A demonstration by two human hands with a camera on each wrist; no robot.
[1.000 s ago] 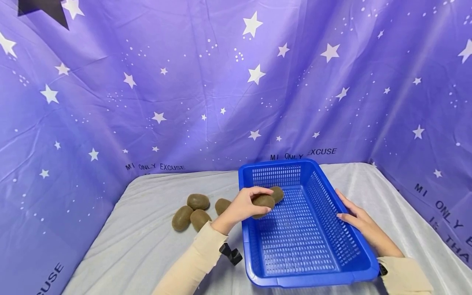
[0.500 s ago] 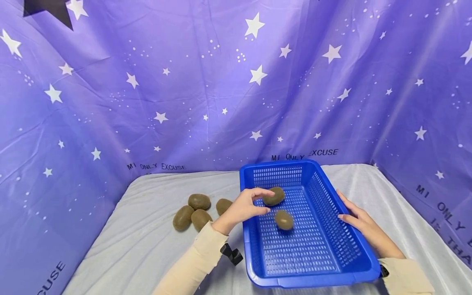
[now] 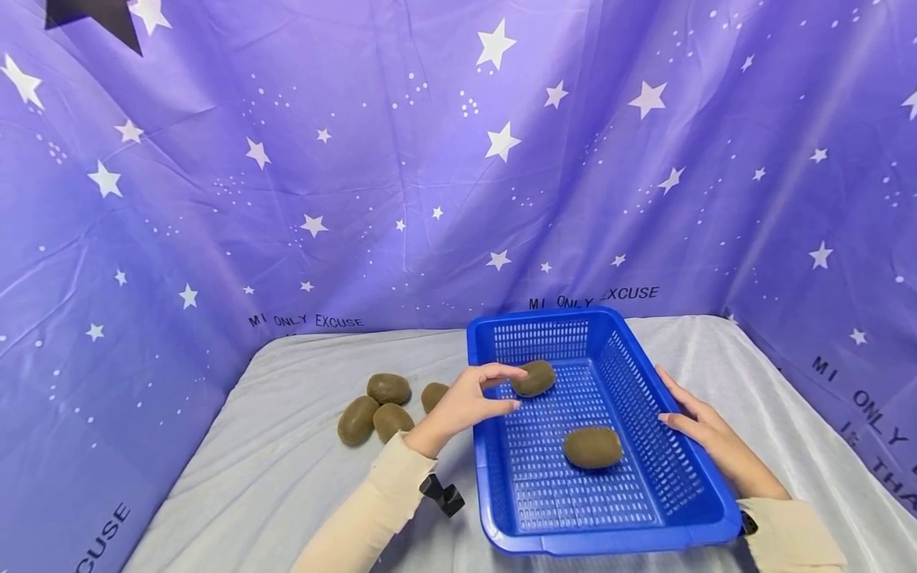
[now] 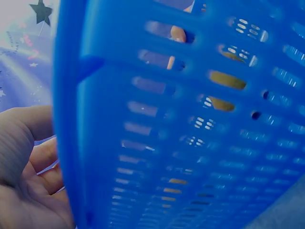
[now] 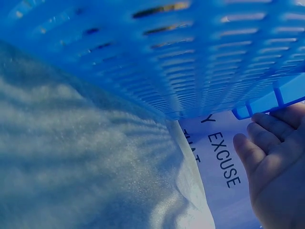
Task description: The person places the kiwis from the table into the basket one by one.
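Observation:
In the head view, the left hand (image 3: 466,402) reaches over the left rim of a blue plastic basket (image 3: 494,509), thumb and fingers spread with nothing between them. Its index fingertip overlaps a brown kiwi (image 3: 537,378) inside the basket. A second kiwi (image 3: 593,448) lies nearer the middle of the basket floor. On the right side, the right hand (image 3: 705,434) holds the basket's rim, thumb over the top and fingers outside and beneath. In the right wrist view, the fingers of the right hand (image 5: 276,148) meet the rim's underside.
Left of the basket, several more kiwis (image 3: 357,420) lie on the pale cloth (image 3: 272,446), one partly hidden behind the left hand. Purple star-printed curtain (image 3: 401,159) encloses the back and sides. A black wrist strap (image 3: 442,495) hangs at the left cuff.
The left hand has let go of the kiwi it held; that kiwi has rolled rightward and nearer across the basket floor. The right hand has stayed on the rim.

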